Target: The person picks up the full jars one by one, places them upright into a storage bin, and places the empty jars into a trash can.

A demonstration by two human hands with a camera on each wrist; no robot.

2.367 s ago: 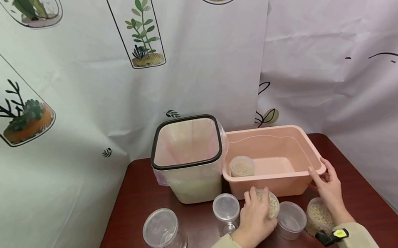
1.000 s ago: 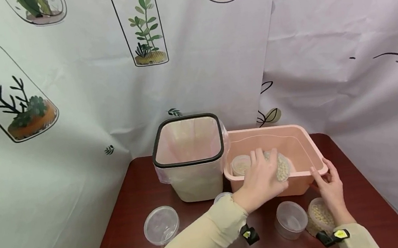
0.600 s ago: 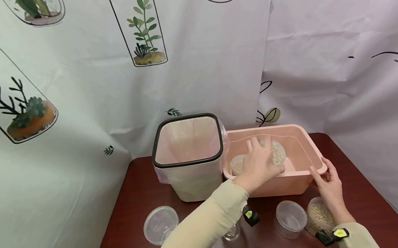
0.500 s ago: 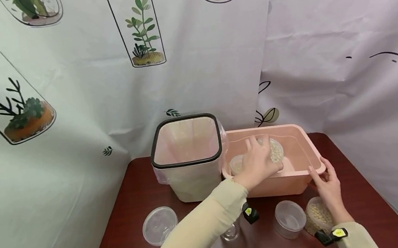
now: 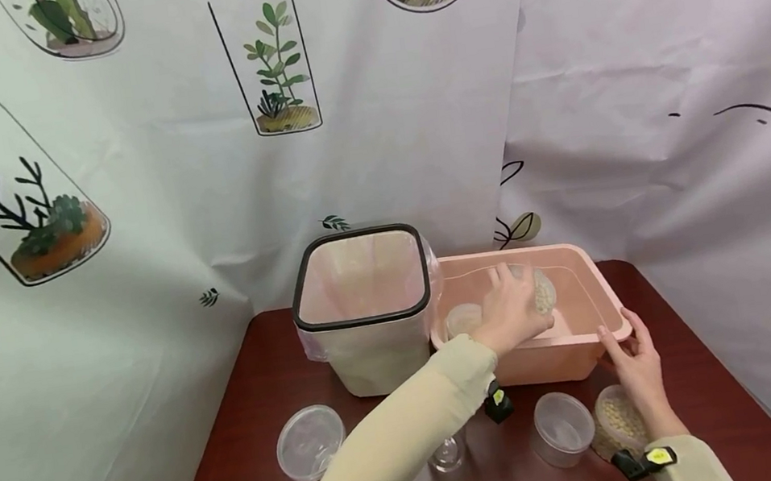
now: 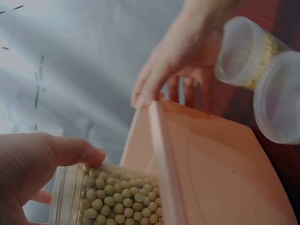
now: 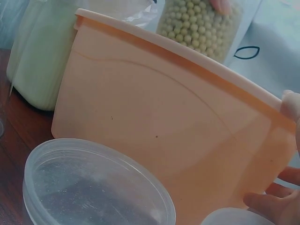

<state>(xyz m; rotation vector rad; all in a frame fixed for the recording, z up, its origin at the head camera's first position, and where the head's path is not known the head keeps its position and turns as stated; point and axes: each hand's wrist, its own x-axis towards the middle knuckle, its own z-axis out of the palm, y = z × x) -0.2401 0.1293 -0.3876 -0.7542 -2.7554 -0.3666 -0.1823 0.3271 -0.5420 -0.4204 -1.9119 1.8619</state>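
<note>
My left hand (image 5: 510, 312) holds a clear lidded jar of dried peas (image 5: 545, 292) over the pink plastic basin (image 5: 548, 364). In the left wrist view, the thumb lies along the top of the jar (image 6: 124, 197), beside the basin's rim (image 6: 161, 154). Peas show above the rim in the right wrist view. At the basin's front right corner, my right hand (image 5: 640, 369) grips the rim, thumb on top and fingers against the outer wall. A smaller tub with pale contents (image 5: 464, 317) sits inside the basin at the left, partly hidden by my left hand.
A lined bin with a black rim (image 5: 379, 355) stands left of the basin. In front are a clear round tub (image 5: 563, 428) and a jar of peas (image 5: 621, 417). Clear lidded containers stand at left (image 5: 311, 444) and under the left sleeve (image 5: 447, 454).
My left hand has lifted the jar of peas from the table and carried it back over the basin. Lately it has shifted slightly right. The right hand stays on the rim.
</note>
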